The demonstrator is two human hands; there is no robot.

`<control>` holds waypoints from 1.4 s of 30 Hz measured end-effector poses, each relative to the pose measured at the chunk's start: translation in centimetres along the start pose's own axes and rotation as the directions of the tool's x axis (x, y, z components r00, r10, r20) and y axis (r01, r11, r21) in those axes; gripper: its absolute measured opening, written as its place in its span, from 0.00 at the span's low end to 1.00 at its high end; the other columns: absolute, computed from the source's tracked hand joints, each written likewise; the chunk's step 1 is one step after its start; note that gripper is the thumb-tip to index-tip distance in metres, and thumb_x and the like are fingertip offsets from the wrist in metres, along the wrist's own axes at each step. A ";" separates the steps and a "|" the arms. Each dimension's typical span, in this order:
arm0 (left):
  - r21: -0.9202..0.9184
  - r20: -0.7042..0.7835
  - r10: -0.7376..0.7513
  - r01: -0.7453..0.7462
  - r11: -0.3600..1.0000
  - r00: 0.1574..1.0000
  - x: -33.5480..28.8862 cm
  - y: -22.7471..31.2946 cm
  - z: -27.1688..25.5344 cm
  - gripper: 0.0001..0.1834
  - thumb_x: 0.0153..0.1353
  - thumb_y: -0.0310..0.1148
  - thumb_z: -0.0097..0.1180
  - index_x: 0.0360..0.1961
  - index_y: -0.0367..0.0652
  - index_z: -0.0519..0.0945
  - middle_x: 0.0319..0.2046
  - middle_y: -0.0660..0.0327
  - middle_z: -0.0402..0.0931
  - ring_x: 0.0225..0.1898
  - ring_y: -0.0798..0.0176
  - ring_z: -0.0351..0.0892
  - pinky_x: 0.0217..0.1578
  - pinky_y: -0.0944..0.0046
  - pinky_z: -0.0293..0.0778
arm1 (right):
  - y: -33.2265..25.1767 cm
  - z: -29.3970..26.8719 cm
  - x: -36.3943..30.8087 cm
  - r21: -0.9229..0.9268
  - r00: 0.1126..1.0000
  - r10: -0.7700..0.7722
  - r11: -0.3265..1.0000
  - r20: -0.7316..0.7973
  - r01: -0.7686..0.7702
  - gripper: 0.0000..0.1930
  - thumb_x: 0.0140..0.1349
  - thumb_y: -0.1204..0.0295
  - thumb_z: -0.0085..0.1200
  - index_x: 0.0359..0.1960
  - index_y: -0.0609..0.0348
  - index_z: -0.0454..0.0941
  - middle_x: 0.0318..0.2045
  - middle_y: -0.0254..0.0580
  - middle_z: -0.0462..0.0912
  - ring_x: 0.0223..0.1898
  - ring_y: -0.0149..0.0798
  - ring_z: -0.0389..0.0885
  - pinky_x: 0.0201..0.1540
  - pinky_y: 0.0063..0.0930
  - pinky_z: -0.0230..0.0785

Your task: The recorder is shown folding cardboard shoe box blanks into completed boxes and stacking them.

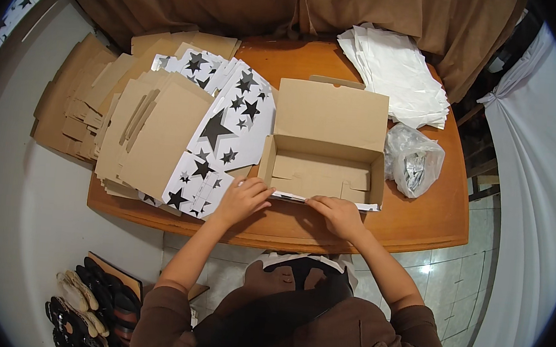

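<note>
On the near side of the wooden table (419, 219), gripping the front wall (289, 196) of a cardboard box (321, 171) w/ L hand (244, 200) & R hand (340, 215), apparently done raising back wall (323, 150) & side walls (376, 179), but w/ lid (331, 112) unshut & flat star-print blanks (242, 124) at L unfolded.

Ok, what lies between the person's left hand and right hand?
In the head view, a stretch of the open cardboard box's front edge spans between left hand and right hand.

Brown cardboard box (323, 152), mouth up on wooden table (419, 222); lid (331, 115) open at far side.
</note>
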State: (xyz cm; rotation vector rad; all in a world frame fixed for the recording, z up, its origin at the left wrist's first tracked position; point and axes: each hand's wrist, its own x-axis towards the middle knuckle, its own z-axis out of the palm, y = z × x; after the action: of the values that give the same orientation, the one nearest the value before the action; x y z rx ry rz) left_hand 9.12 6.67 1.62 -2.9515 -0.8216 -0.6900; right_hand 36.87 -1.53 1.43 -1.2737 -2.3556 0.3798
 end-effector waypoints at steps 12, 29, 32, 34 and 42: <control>-0.009 0.026 -0.084 0.084 0.996 0.996 0.1 0.4 1.3 0.06 0.50 0.32 0.60 0.29 0.46 0.77 0.30 0.65 0.74 0.46 0.62 0.72 0.55 0.50 0.57 | 1.3 -3.5 -5.8 -0.400 0.974 0.086 0.901 -0.210 -0.166 0.25 0.41 0.66 0.60 0.46 0.55 0.74 0.41 0.40 0.77 0.43 0.40 0.75 0.52 0.39 0.66; -0.114 0.058 -0.069 0.075 0.991 0.996 1.1 1.3 0.9 0.13 0.51 0.33 0.59 0.39 0.45 0.78 0.40 0.62 0.75 0.51 0.57 0.70 0.59 0.46 0.55 | 4.5 -5.9 -5.6 -0.331 0.983 0.184 0.926 -0.025 -0.182 0.11 0.45 0.79 0.51 0.33 0.57 0.78 0.27 0.39 0.77 0.35 0.41 0.78 0.63 0.44 0.56; -0.172 -0.013 -0.130 0.125 0.977 0.991 1.0 1.4 0.4 0.21 0.56 0.36 0.56 0.52 0.44 0.73 0.50 0.56 0.72 0.55 0.52 0.68 0.59 0.47 0.56 | 3.5 -6.8 -4.0 -0.161 0.984 0.167 0.971 -0.062 -0.175 0.11 0.50 0.78 0.51 0.37 0.57 0.78 0.33 0.39 0.80 0.41 0.41 0.77 0.62 0.45 0.57; -0.358 -0.203 -0.473 0.385 0.851 0.857 1.0 0.9 0.9 0.20 0.58 0.34 0.53 0.51 0.39 0.72 0.49 0.52 0.72 0.55 0.49 0.67 0.60 0.51 0.56 | 2.9 -6.5 -2.0 -0.123 0.983 0.159 0.978 -0.089 -0.169 0.11 0.52 0.77 0.51 0.37 0.57 0.79 0.35 0.38 0.80 0.43 0.41 0.76 0.61 0.45 0.58; -0.522 0.581 -0.577 0.806 0.278 0.574 -0.8 -2.0 2.6 0.29 0.66 0.45 0.45 0.59 0.32 0.65 0.51 0.51 0.71 0.47 0.64 0.75 0.47 0.69 0.70 | 2.6 -1.0 12.9 -0.112 0.941 -0.328 0.942 -0.088 0.317 0.11 0.56 0.70 0.51 0.40 0.56 0.79 0.39 0.36 0.79 0.47 0.39 0.75 0.61 0.42 0.59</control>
State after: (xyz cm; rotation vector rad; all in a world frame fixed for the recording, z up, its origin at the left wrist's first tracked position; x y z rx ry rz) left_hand 8.64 8.31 -1.29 -3.2422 -2.6161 -0.7359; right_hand 33.01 10.81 4.33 -0.8962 -2.4593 0.0933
